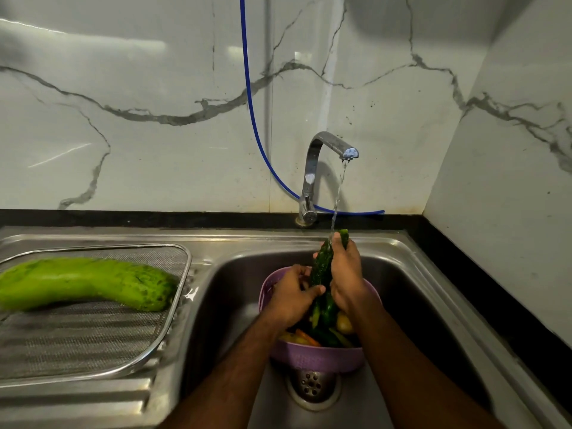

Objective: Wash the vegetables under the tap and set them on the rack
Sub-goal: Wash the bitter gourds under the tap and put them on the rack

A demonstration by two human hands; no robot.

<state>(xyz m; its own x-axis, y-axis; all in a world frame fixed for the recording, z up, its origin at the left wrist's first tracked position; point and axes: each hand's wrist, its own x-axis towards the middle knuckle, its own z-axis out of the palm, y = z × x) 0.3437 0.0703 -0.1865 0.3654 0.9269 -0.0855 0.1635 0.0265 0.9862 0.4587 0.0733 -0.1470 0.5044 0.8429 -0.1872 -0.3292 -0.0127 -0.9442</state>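
One gourd (83, 283) lies on rack (93, 342) | cucumber (322, 267) under tap (328, 150) stream, gripped by right hand (345, 274), left hand (291, 292) rubbing its lower part | more vegetables wait in basket (315, 357) | judged early stage

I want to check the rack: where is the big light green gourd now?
In the head view, the light green gourd lies on the mesh rack at the left, beside the sink basin.
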